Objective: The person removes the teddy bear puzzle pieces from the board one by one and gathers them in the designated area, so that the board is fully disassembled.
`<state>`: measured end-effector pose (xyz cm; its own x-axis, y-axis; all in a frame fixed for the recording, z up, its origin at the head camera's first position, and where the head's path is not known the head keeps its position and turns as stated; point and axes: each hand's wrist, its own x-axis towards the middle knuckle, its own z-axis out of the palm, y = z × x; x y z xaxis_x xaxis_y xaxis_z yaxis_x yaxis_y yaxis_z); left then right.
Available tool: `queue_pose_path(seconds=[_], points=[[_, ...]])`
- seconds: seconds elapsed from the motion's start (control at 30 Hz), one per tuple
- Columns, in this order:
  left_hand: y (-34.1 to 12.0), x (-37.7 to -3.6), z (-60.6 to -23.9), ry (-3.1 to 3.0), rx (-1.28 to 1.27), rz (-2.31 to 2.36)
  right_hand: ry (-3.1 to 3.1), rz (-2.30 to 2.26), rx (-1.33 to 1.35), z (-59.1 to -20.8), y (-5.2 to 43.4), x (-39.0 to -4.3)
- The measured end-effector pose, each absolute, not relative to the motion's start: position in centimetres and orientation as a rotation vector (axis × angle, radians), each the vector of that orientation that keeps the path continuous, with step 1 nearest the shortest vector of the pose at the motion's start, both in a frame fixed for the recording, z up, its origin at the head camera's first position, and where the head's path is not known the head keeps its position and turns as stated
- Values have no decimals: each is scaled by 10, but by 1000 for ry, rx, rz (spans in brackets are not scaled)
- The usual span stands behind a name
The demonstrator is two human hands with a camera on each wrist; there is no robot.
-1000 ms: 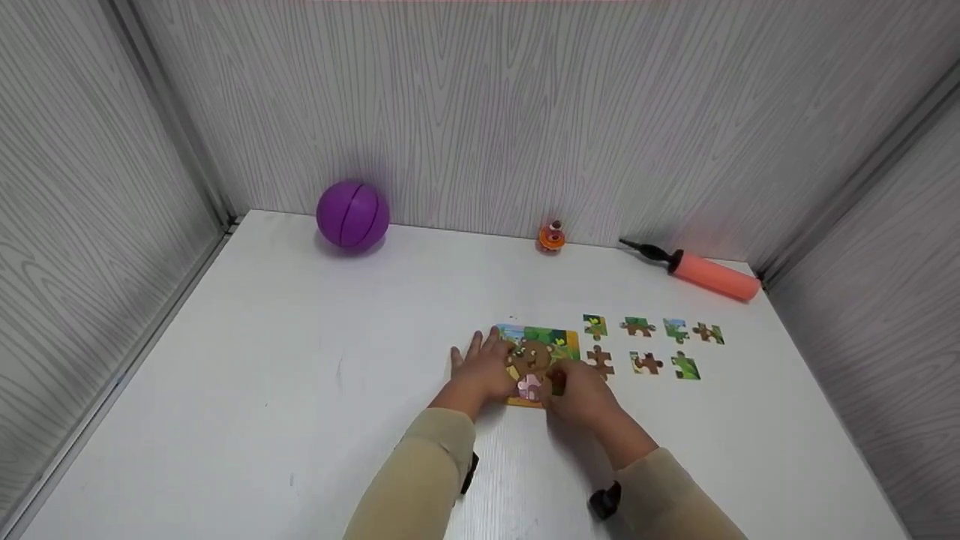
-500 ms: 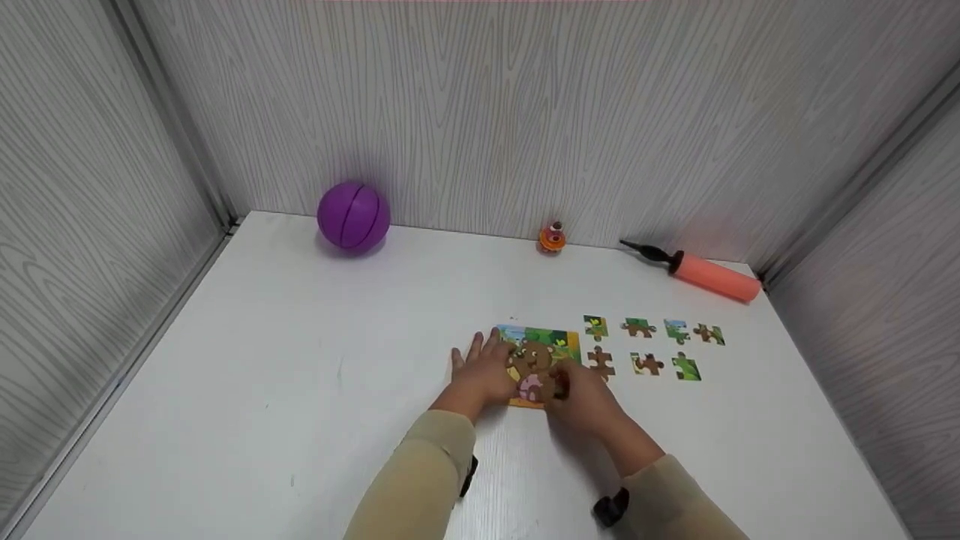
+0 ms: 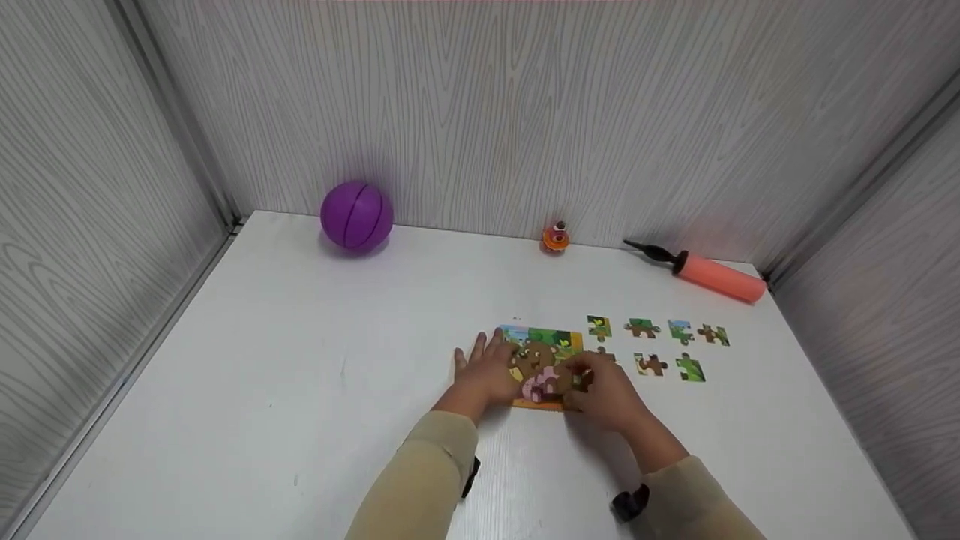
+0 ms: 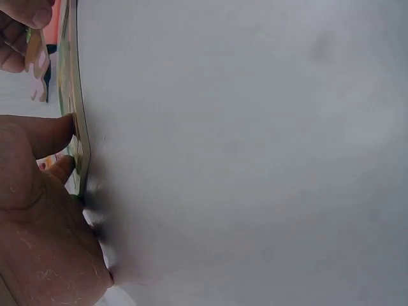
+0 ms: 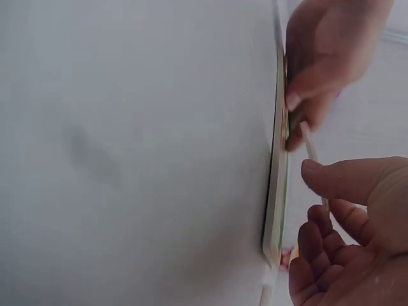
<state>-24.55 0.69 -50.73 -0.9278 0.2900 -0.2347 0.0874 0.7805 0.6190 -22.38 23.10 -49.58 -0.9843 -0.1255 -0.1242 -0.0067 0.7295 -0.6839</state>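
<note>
A jigsaw puzzle board with a bear picture lies flat on the white table. My left hand rests at its left side, fingers spread and straight, the thumb reaching onto the board. Pinched between thumb and fingers of my right hand is a pink and brown puzzle piece, tilted over the board's lower right. In the left wrist view this puzzle piece hangs clear of the board. The right wrist view shows the puzzle piece nearly edge-on. My hands cover parts of the board.
Several loose puzzle pieces lie in two rows right of the board; a brown piece is partly behind my right hand. Along the back wall are a purple ball, a small orange toy and a red-and-black hand pump.
My right hand has moved slightly right, and the pink and brown puzzle piece has come up off the board, tilting in its grip. My left hand has stayed in place on the board.
</note>
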Motion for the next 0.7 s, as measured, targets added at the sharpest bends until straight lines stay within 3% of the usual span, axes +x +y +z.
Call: queue_pose_path(seconds=[0.7], points=[[9, -246, -510, 2664, 288, 888, 2919, -1010, -88, -435, 392, -244]])
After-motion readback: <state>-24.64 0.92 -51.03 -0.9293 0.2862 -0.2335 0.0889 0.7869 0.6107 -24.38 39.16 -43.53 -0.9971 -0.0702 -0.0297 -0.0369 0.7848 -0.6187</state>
